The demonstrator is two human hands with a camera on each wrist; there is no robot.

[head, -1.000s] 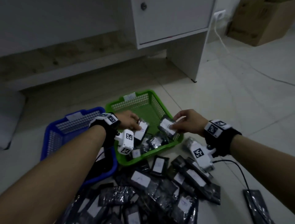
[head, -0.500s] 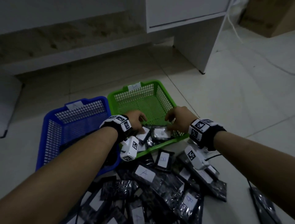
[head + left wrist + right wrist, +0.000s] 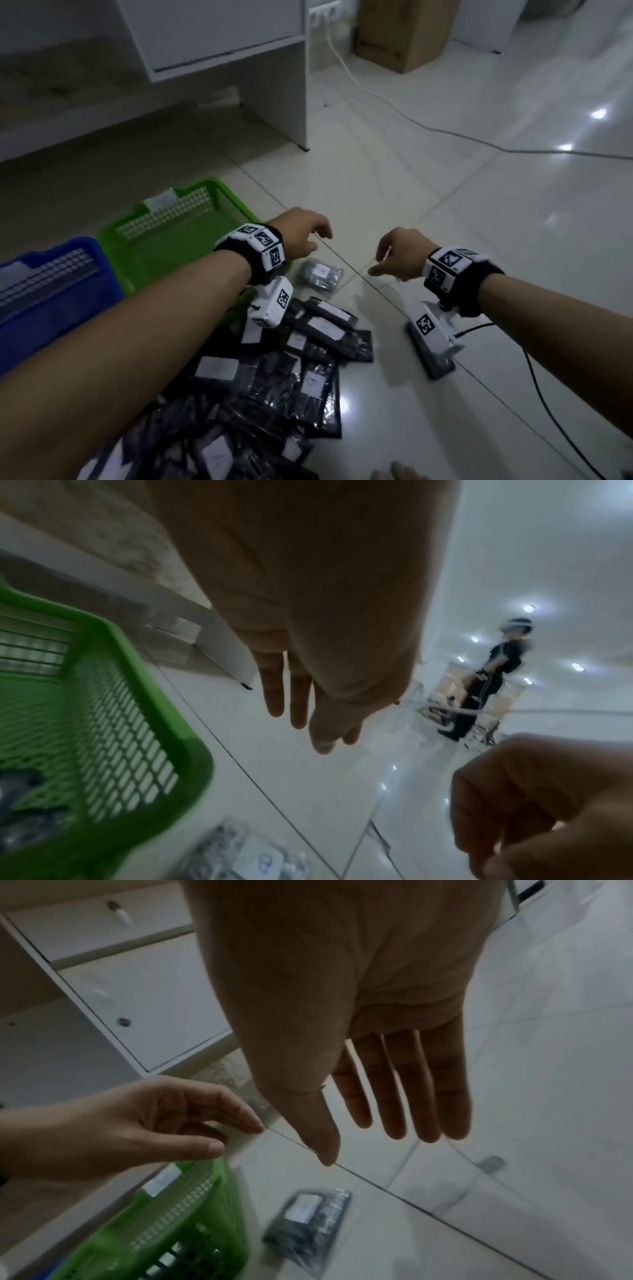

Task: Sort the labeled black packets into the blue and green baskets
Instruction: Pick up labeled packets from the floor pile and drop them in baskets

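Both hands hang above the floor tiles, right of the green basket (image 3: 178, 233), and hold nothing. My left hand (image 3: 305, 234) has relaxed fingers; in its wrist view the fingers (image 3: 298, 704) point straight down. My right hand (image 3: 394, 257) is empty too, its fingers (image 3: 404, 1096) straight. One black packet (image 3: 320, 274) with a white label lies alone on the floor between the hands and the pile; it also shows as the lone packet (image 3: 308, 1223). A heap of labeled black packets (image 3: 274, 370) lies below. The blue basket (image 3: 51, 291) stands at the left.
A white desk (image 3: 239, 51) stands behind the baskets, a cardboard box (image 3: 404, 31) by the wall. A white cable (image 3: 445, 130) runs across the tiles. A black cable (image 3: 548, 404) trails from my right wrist. A standing person (image 3: 486, 680) shows in the left wrist view.
Both hands have left the green basket and risen to its right, empty now. The packets they held one second ago are out of them. The head view has swung right.
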